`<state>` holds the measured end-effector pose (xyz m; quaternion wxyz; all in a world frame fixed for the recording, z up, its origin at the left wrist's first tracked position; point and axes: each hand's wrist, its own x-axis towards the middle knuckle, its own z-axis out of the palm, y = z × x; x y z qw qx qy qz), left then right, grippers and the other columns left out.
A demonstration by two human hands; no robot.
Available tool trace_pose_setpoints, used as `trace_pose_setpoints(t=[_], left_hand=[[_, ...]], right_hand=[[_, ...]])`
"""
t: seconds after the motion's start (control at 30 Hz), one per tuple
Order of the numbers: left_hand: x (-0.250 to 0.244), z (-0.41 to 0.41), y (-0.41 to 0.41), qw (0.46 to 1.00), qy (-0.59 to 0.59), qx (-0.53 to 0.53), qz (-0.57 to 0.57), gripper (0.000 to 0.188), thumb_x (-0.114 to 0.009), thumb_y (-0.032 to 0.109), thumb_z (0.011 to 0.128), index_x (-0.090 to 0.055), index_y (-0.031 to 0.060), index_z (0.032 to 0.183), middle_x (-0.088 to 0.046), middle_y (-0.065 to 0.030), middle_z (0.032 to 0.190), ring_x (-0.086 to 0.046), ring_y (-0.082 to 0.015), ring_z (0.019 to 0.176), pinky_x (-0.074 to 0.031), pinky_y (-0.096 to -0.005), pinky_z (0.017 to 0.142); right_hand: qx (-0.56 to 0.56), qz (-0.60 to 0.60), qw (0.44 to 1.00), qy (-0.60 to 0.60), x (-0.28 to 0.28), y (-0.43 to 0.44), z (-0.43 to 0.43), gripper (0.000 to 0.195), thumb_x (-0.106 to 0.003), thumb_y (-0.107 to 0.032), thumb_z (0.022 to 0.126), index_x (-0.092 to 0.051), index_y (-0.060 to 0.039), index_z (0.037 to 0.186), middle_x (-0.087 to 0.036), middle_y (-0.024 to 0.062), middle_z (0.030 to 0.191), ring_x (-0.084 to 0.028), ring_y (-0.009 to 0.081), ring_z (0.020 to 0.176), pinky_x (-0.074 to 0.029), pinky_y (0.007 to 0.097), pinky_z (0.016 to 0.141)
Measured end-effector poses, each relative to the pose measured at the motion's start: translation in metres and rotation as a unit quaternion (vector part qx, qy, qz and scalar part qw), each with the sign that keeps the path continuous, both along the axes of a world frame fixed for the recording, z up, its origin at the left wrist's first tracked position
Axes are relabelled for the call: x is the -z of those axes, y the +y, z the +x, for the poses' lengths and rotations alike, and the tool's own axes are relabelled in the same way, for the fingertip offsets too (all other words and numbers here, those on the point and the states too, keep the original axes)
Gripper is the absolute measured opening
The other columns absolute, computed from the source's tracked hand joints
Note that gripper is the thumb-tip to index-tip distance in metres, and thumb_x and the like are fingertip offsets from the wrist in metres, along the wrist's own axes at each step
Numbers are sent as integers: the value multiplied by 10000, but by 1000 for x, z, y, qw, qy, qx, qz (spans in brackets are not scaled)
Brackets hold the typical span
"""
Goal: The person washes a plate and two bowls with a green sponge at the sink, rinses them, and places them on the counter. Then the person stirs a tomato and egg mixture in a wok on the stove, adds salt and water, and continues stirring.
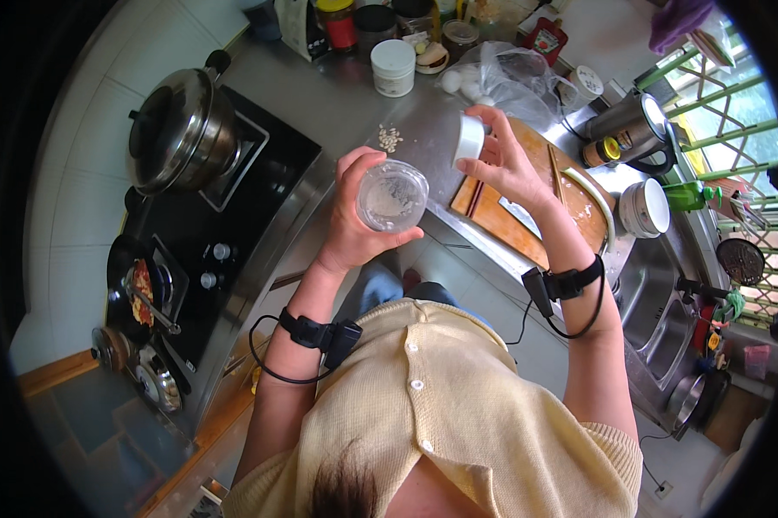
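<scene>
My left hand (348, 223) grips a see-through round jar (392, 196), its mouth facing up towards me. Some whitish stuff shows inside the jar; what it is I cannot tell. In my right hand (508, 165) is a white screw lid (469, 140), held on edge between thumb and fingers, apart from the jar. Below my right forearm lies a wooden cutting board (508, 230) with a knife blade (519, 217), chopsticks (556, 173) and a long pale green stalk (592, 194). A small heap of peeled garlic pieces or seeds (389, 138) sits on the steel counter (421, 129) beyond the jar.
At left, a black gas hob (253, 175) carries a lidded steel pot (178, 133) and a frying pan (120, 285) with red and yellow food and a spatula. Jars, a white tub (392, 68) and bagged eggs (470, 84) line the back. Right stand a kettle (628, 129), bowls (644, 207) and sink (648, 324).
</scene>
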<state>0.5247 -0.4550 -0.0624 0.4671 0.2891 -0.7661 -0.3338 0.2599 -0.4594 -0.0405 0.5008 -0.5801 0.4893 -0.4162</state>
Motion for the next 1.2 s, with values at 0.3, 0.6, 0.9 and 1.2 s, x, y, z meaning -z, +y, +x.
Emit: trace_pose_setpoints(t=[0.3,0.6,0.9,1.2], left_hand=[[-18,16,12,999,39,-20,7,1015,-935,179,558,-362,96,1393,-407,-149,1370,-463,-294,1233,-422,-403,1031],[-14,12,-14,996,62,-12,62,1009,-915,112,563,-364,86,1407,-395,-131,1365,-456,-290,1238,-415,-395,1040],[-32,-78,-78,991,61,114,14,1040,-902,78,582,-304,63,1432,-401,-133,1402,-452,-263,1257,-394,-400,1063],[-51,-198,-57,940,177,263,129,980,-874,25,601,-331,72,1416,-407,-108,1408,-457,-226,1263,-385,-361,1081]], right_hand=[[89,-68,970,215,145,-28,-5,709,-803,-131,722,-403,-85,1305,-519,109,1197,-554,251,1021,-449,359,923],[99,-60,872,476,155,-35,2,793,-825,-223,666,-411,-112,1334,-484,158,1339,-437,395,1247,-357,471,1035],[254,-30,906,337,56,9,-40,454,-702,-292,879,-575,-52,1242,-601,177,1219,-553,335,1158,-438,423,989],[463,-13,878,121,-33,140,-168,234,-635,-150,945,-650,14,1111,-702,63,962,-655,114,903,-527,259,797]])
